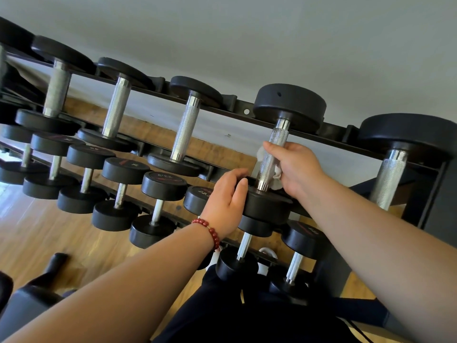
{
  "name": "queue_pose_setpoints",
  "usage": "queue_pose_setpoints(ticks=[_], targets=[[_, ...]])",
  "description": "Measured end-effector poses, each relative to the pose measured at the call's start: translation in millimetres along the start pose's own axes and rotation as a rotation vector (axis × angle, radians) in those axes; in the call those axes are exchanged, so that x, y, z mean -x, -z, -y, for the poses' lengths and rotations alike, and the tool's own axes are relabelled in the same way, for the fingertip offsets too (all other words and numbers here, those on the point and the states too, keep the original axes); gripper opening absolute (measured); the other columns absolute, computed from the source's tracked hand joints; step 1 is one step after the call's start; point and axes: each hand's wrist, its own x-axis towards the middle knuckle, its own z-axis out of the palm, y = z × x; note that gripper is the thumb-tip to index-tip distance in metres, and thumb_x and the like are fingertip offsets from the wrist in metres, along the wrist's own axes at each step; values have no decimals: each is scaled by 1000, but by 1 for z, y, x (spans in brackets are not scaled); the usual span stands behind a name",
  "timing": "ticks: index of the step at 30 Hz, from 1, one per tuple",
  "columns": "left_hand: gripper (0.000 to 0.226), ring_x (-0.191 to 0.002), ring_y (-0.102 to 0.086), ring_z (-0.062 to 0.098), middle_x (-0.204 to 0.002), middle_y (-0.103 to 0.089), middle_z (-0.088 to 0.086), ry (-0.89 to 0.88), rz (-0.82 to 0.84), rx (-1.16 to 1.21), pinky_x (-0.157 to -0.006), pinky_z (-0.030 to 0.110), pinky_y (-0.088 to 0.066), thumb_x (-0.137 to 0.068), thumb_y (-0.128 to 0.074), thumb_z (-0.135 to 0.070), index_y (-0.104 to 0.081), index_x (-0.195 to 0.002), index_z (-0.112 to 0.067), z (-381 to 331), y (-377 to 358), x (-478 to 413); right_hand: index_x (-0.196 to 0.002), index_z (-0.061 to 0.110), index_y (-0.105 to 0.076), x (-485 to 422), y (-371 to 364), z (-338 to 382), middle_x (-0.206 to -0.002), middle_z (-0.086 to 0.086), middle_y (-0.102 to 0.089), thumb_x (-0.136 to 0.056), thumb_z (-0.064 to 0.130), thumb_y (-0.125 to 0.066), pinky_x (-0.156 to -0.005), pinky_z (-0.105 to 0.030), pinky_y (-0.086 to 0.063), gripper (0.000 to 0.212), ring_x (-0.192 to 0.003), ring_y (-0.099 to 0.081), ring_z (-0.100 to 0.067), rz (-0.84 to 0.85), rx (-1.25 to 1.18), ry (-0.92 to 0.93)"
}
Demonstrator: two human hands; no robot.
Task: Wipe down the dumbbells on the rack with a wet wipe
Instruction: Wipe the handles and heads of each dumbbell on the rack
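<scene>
A black dumbbell (289, 105) with a knurled steel handle lies on the top tier of the rack (336, 131). My right hand (294, 167) grips its handle with a white wet wipe (276, 175) wrapped between palm and steel; the wipe shows on both sides of the bar. My left hand (228, 201), with a red bead bracelet at the wrist, grips the rim of that dumbbell's near head (267, 206). Several more black dumbbells fill the top tier to the left and right.
A lower tier (138, 206) holds several smaller dumbbells. Wooden floor (37, 233) lies below left. A grey wall (247, 33) stands behind the rack. A black padded bench edge (29, 300) sits at the bottom left. My dark trousers are at the bottom centre.
</scene>
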Motion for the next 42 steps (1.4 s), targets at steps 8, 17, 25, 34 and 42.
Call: queue_pose_setpoints(ticks=[8,17,25,34,42], targets=[[34,-121,-48,14,-123,-51,-7,8,1,4,-106,43,-41,-105,-33,-26,-48,-134,-19,2,-1,0,-102,7,-68,9,9,-7,-99,-9,-72,-84,23,-74,-70,-30,-54,25,-93,-69,-23,-32,-255,-58],[34,-121,-48,14,-124,-53,-6,6,-12,22,-107,42,-40,-104,-33,-26,-49,-133,-18,1,-2,1,-94,20,-60,0,-1,24,-102,-1,-70,-90,37,-66,-90,-44,-48,19,-99,-67,-17,82,-168,-55],[45,-120,-49,13,-122,-53,-7,5,-13,24,-105,42,-42,-97,-29,-39,-48,-133,-21,2,-3,1,-124,23,-51,3,-1,-6,-109,1,-64,-96,35,-58,-76,-30,-53,31,-100,-64,-12,79,105,148],[45,-124,-45,9,-125,-51,-9,7,-4,19,-109,32,-37,-98,-29,-38,-48,-135,-19,3,-2,0,-104,26,-56,-3,-1,1,-98,2,-66,-94,30,-62,-73,-35,-51,12,-100,-66,-16,74,65,146],[44,-123,-46,9,-123,-51,-10,0,0,8,-108,33,-37,-99,-29,-37,-48,-134,-19,2,-3,-1,-102,26,-57,3,-4,-3,-100,-2,-70,-89,26,-69,-85,-31,-53,18,-96,-69,-13,105,-26,79]])
